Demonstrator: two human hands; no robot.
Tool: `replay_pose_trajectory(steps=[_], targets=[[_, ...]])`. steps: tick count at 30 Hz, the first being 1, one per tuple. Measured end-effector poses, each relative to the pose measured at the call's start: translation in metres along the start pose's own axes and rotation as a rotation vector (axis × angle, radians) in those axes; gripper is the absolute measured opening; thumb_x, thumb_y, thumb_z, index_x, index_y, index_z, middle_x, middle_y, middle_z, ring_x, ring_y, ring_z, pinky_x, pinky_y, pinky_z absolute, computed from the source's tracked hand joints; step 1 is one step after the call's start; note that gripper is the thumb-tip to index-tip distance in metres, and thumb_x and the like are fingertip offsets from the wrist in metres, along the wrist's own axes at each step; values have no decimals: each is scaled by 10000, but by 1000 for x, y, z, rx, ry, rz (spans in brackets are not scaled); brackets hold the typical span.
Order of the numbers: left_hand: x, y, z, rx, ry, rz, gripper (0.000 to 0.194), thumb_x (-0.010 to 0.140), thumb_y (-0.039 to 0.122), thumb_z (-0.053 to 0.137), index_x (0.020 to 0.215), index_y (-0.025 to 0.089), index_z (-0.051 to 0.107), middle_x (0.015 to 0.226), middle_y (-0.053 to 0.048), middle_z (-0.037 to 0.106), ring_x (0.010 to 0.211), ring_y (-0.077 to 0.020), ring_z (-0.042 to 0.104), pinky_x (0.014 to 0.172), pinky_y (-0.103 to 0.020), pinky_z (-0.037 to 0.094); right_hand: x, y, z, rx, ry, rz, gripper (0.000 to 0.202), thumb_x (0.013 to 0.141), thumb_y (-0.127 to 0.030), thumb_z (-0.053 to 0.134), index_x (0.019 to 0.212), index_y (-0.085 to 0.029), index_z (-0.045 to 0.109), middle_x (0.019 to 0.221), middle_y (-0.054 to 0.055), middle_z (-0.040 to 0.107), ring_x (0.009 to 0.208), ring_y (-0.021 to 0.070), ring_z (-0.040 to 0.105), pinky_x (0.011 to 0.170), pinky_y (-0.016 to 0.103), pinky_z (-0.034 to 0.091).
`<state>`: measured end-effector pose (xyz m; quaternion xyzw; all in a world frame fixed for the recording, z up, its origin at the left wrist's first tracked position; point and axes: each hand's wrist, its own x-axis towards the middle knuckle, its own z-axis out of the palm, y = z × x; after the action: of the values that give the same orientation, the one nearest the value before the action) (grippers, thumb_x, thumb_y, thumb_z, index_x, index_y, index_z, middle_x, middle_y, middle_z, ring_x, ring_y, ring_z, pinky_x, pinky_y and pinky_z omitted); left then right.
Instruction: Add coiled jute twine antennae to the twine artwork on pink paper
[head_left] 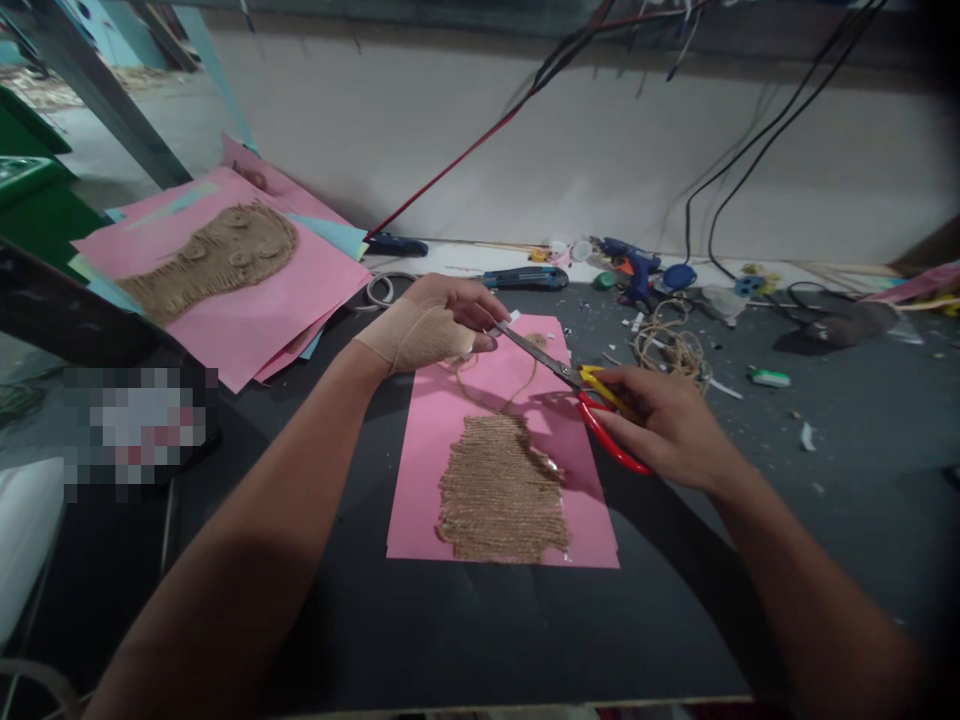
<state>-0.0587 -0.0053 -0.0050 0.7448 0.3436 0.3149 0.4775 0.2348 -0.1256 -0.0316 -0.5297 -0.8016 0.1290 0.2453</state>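
My right hand grips scissors with red and yellow handles. Their blades point left, and the tip lies between the thumb and fingers of my left hand. That left hand has a tan wrap around wrist and palm; its fingers are curled in, and what they pinch is too small to make out. Below both hands a pink sheet lies on the dark table. Rows of brown twine form a stepped shape on it, with thin twine outlines above.
Pink sheets with a twine figure are stacked at the left. Along the back sit a box cutter, a blue glue gun and black cables. Loose twine and scraps lie to the right.
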Motion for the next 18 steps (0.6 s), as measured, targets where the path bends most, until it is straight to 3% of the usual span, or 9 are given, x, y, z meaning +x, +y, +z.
replay_pose_trajectory(steps=[18], targets=[[-2, 9, 1, 119, -20, -60, 328, 673, 231, 785, 993, 160, 793, 936, -93, 787, 873, -222, 729, 765, -345, 596, -1, 1, 2, -27, 6, -70, 349, 993, -433, 601, 1169, -150, 702, 864, 64, 732, 683, 186, 636, 606, 319, 463]])
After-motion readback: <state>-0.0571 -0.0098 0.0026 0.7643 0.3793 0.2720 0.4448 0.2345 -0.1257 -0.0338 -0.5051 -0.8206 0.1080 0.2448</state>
